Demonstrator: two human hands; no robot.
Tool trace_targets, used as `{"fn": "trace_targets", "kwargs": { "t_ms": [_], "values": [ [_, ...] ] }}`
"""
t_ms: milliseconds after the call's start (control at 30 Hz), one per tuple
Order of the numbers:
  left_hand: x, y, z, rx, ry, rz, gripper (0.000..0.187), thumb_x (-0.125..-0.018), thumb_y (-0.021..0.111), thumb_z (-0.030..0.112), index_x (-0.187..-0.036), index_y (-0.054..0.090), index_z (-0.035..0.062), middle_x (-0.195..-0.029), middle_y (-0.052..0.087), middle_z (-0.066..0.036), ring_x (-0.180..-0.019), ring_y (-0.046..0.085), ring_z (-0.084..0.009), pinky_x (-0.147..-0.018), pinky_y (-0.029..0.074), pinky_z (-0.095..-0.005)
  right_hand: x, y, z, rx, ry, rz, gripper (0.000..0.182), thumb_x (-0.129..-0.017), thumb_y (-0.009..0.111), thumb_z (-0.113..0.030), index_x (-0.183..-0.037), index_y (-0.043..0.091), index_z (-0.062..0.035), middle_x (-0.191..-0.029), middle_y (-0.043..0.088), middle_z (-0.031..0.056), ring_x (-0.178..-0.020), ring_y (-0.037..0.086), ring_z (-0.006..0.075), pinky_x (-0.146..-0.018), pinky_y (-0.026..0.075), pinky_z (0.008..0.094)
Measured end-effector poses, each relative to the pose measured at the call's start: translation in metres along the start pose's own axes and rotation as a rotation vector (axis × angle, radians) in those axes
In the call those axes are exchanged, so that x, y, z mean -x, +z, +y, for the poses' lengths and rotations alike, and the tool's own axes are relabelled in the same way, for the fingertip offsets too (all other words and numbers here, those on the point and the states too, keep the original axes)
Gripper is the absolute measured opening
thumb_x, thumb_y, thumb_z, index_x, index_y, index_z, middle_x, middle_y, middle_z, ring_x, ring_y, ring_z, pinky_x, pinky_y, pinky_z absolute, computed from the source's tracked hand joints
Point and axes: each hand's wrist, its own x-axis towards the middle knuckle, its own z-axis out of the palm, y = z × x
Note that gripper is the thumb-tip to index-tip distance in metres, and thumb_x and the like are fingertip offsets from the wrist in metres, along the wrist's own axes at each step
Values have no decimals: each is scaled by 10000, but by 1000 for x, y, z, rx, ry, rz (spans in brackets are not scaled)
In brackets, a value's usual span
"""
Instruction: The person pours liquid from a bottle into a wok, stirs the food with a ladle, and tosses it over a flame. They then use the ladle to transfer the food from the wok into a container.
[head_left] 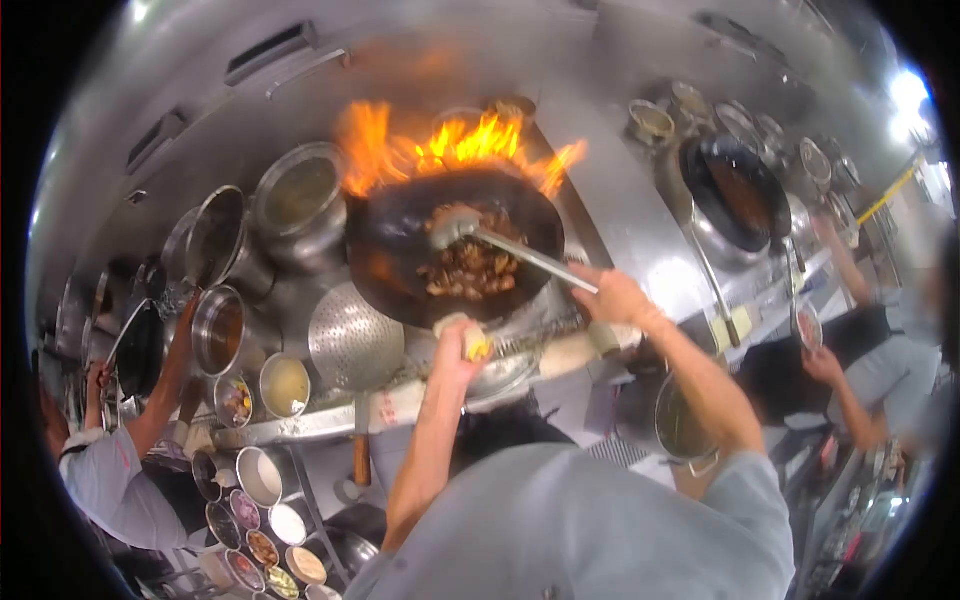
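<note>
A large black wok (390, 270) sits tilted over the burner, with browned pieces of food (480, 265) in its middle. My left hand (456, 350) is closed at the wok's near edge, with a pale and yellow cloth (478, 347) in its grip; the wok handle itself is hidden. My right hand (612, 297) is wrapped round the long handle of a metal ladle (530, 258). The ladle's head lies among the food inside the wok. Tall orange flames (470, 145) rise along the wok's far rim.
Left of the wok stand a steel pot (300, 195) and a perforated strainer (356, 337). Ingredient bowls (262, 475) fill a lower-left rack. Another dark wok (735, 195) is at right. One co-worker (135, 480) works at left, another (880, 370) at right.
</note>
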Motion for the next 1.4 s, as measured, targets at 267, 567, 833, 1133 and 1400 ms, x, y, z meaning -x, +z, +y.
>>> {"fn": "trace_targets", "kwargs": {
  "t_ms": [267, 567, 833, 1133, 1400],
  "values": [
    [41, -30, -33, -22, -34, -19, 79, -786, 508, 142, -861, 482, 142, -827, 507, -51, -763, 516, -216, -581, 465, -398, 42, -102, 43, -252, -111, -435, 436, -818, 583, -280, -1206, 520, -91, -1007, 622, 176, -921, 604, 262, -806, 458, 333],
    [20, -39, -62, 1, 146, -45, 139, -789, 535, 82, -924, 516, 57, -898, 539, -89, -806, 573, -226, -658, 539, -419, 6, -1, 9, -197, -34, -133, 415, -820, 542, -265, -1203, 523, -108, -984, 611, 206, -912, 581, 354, -838, 446, 409],
    [13, -48, -35, -19, 83, 41, 80, -774, 542, 127, -834, 496, 98, -753, 545, -63, -660, 545, -210, -527, 488, -375, 44, -55, 10, -295, -99, -316, 414, -828, 563, -234, -1209, 512, -80, -1007, 613, 191, -914, 599, 324, -817, 450, 360],
    [0, -25, -21, -46, 51, 94, 160, -740, 564, 123, -890, 508, 116, -812, 532, -48, -763, 510, -198, -648, 478, -378, -12, -29, 6, -226, -80, -357, 422, -817, 568, -250, -1195, 518, -68, -1009, 606, 203, -918, 587, 352, -830, 448, 364],
    [7, -49, -57, 55, 163, 57, 152, -754, 553, 112, -903, 525, 105, -861, 556, -54, -750, 561, -192, -566, 496, -349, 42, -39, 9, -284, -5, -110, 432, -820, 569, -238, -1207, 501, -57, -980, 607, 214, -909, 591, 360, -807, 455, 391]
  ]
}}
